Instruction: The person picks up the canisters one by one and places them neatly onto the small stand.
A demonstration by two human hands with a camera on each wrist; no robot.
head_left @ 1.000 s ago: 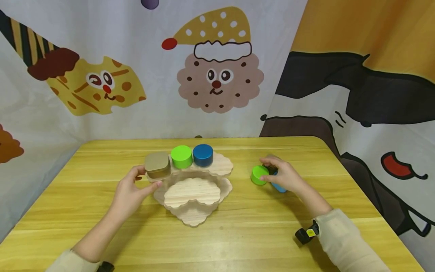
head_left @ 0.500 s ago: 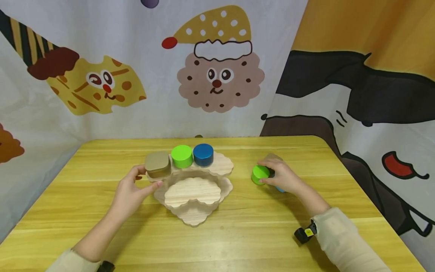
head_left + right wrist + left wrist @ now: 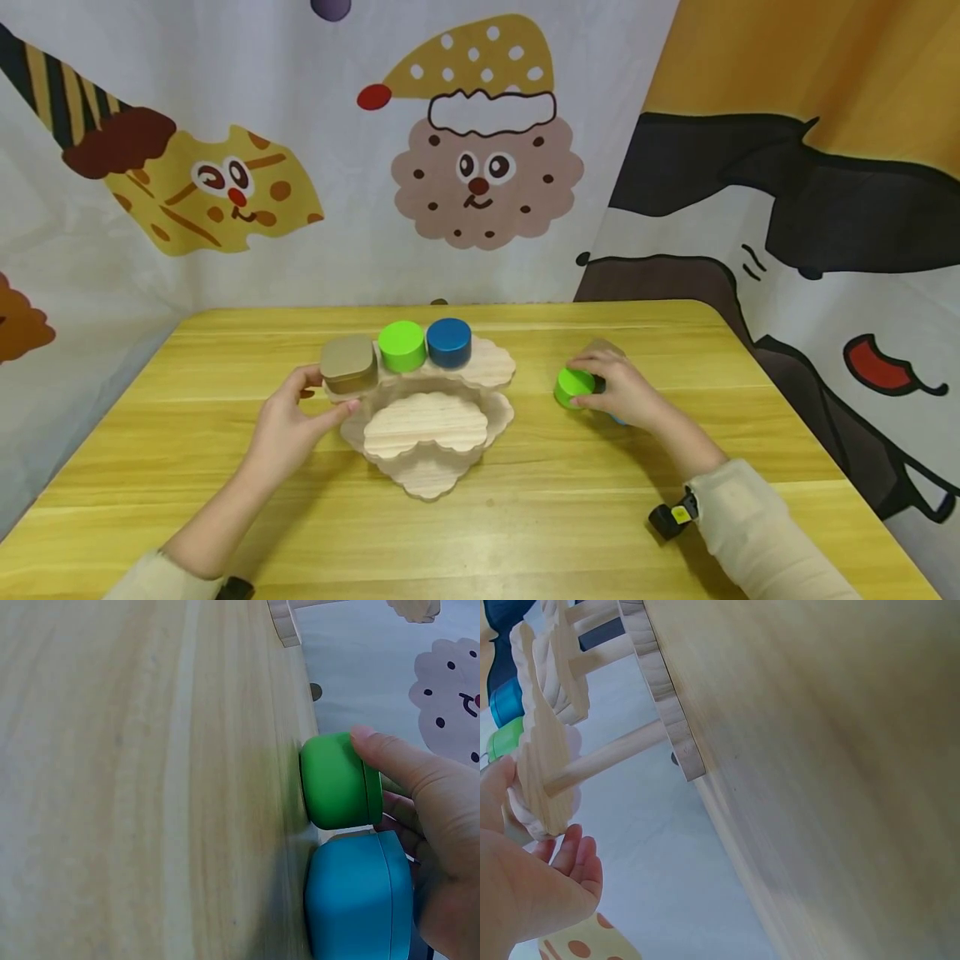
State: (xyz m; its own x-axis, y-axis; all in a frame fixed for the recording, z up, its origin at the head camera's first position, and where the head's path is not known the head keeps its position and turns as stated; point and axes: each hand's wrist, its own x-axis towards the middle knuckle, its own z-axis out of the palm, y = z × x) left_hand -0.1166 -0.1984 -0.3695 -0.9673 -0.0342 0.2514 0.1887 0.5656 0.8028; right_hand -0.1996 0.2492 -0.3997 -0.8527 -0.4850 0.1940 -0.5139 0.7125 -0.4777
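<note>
So the green tin [image 3: 573, 387] is right of centre in the head view, sitting on the table [image 3: 525, 517] well apart from the wooden tiered stand [image 3: 427, 425]. My right hand [image 3: 622, 387] has thumb and fingers curled round it; in the wrist view it's mid-frame, its base flat on the wood, with a light blue tin [image 3: 360, 896] just below it, pretty much touching, tucked under my palm. My left hand [image 3: 288, 425] is left of centre, thumb and fingers pinching the edge of the stand's top shelf below the tan square tin [image 3: 348, 363]. A second green tin [image 3: 402, 345] and a dark blue tin [image 3: 448, 342] sit beside that one up there. I'd say I'm at the pickup step: grip's on, nothing lifted yet. Next probably calls for a straight lift clear of the light blue one, then across to the stand.
</note>
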